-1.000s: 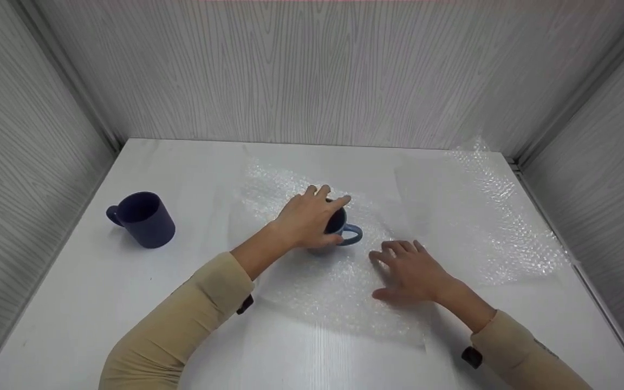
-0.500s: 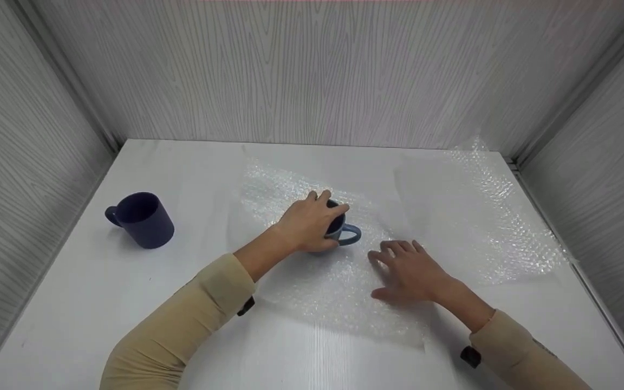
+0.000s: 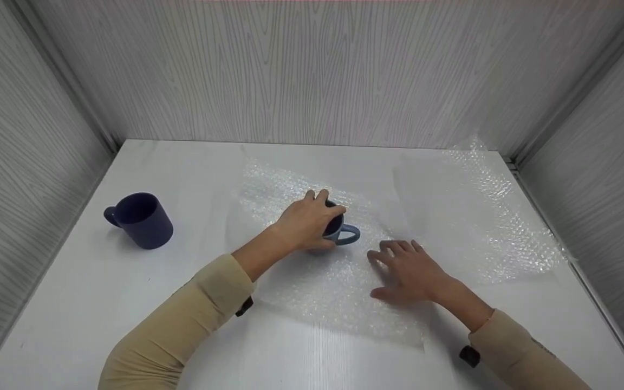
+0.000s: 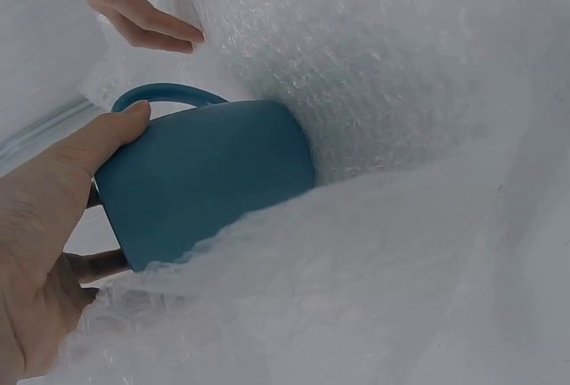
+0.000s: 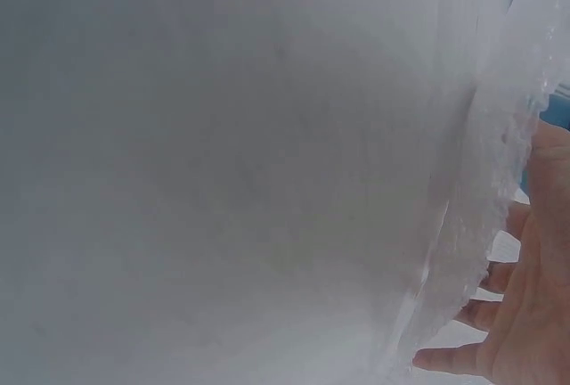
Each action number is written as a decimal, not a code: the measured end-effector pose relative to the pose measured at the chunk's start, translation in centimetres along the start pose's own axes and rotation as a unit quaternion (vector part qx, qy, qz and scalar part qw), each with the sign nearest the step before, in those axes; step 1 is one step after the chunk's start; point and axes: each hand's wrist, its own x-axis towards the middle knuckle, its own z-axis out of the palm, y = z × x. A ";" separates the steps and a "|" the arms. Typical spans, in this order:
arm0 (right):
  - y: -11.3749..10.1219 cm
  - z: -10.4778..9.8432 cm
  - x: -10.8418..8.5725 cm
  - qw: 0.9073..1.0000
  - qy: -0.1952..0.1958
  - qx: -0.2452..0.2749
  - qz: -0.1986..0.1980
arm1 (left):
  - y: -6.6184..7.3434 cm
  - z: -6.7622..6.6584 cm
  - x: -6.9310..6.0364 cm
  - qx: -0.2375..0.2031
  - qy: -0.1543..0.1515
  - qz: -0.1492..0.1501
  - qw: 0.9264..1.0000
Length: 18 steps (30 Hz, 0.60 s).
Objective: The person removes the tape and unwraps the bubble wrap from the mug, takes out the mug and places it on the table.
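Note:
A blue mug [image 4: 209,171] stands on a sheet of bubble wrap [image 3: 333,295] in the middle of the table, its handle turned to the right. From above, my left hand [image 3: 307,223] grips the mug around its rim, with the thumb on the near side by the handle. To the right of the mug, my right hand [image 3: 412,273] rests with spread fingers at the bubble wrap's right side. In the right wrist view, the fingers [image 5: 481,314] of that hand lie along the wrap's edge. Part of the mug is hidden under my left hand.
A dark blue mug [image 3: 147,222] stands upright at the left of the table [image 3: 182,303], its handle pointing left. A second bubble wrap sheet [image 3: 485,227] lies at the right and reaches the back edge. Wood-grain panels [image 3: 312,70] enclose the back and both sides.
My left hand has settled slightly lower on the blue mug, its forefinger coming down toward the rim. My right hand has hardly moved.

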 end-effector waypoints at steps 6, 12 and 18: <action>0.1 0.1 -0.1 1.000 0.015 -0.007 -0.014 | -0.3 0.1 -0.2 -0.007 0.013 0.001 1.000; 0.2 0.1 -0.1 1.000 0.012 -0.004 -0.013 | -0.7 -0.2 -0.7 -0.004 0.024 0.002 1.000; 0.2 0.1 -0.1 1.000 0.009 -0.001 -0.009 | -1.5 -0.8 -1.6 -0.003 0.041 -0.007 0.999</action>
